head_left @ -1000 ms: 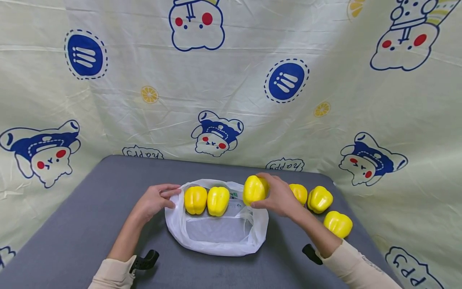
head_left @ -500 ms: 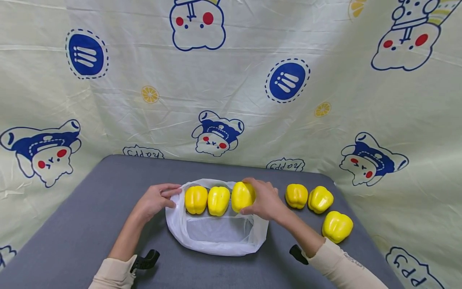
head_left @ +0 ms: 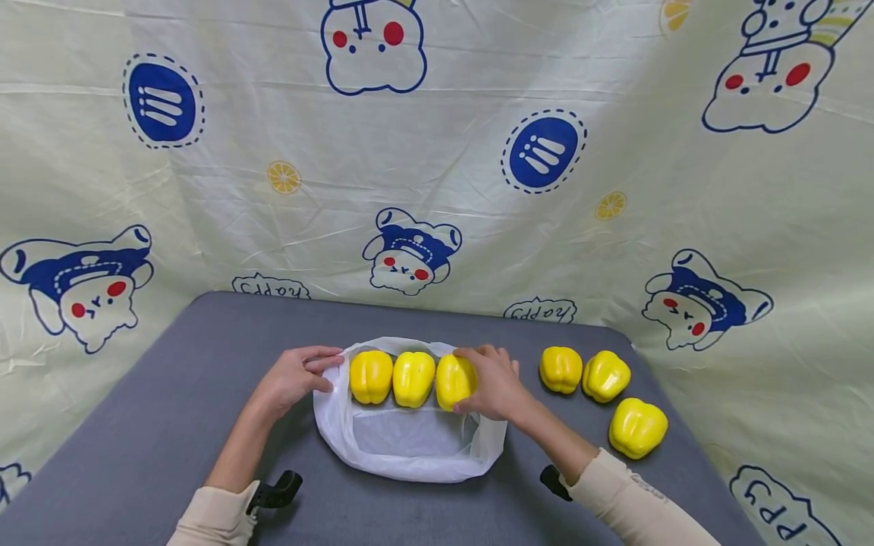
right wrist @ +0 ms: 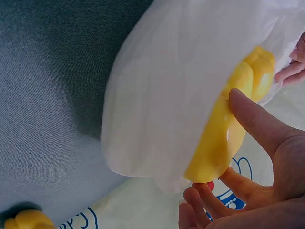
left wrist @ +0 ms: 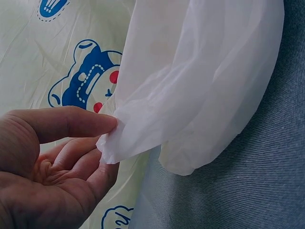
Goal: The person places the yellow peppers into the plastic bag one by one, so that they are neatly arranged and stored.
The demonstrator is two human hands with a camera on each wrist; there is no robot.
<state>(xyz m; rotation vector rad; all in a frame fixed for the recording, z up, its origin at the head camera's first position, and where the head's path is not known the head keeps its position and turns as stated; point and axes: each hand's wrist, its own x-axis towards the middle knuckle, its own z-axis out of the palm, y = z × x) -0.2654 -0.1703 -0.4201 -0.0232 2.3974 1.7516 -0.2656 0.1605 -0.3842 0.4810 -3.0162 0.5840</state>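
A white plastic bag point(head_left: 410, 468) lies with its mouth open on the table, two yellow bell peppers point(head_left: 413, 379) side by side at its far side. My left hand point(head_left: 290, 381) pinches the bag's left edge; in the left wrist view, the bag's corner sits between the thumb and fingers of that hand point(left wrist: 57, 162). At the bag's right side, my right hand point(head_left: 493, 384) grips a third bell pepper point(head_left: 454, 383) inside the mouth, beside the other two. In the right wrist view, thumb and fingers span this pepper point(right wrist: 217, 138), partly hidden behind the bag's wall.
To the right of the bag are three more yellow bell peppers: one nearest it point(head_left: 561, 370), another beside that point(head_left: 606, 376) and one closer to the front point(head_left: 638, 428). A printed cloth point(head_left: 464, 235) hangs behind the grey table point(head_left: 239, 356).
My right hand has carried its bell pepper left and down, from above the bag's right edge into the mouth beside the other two. My left hand stays at the left edge.
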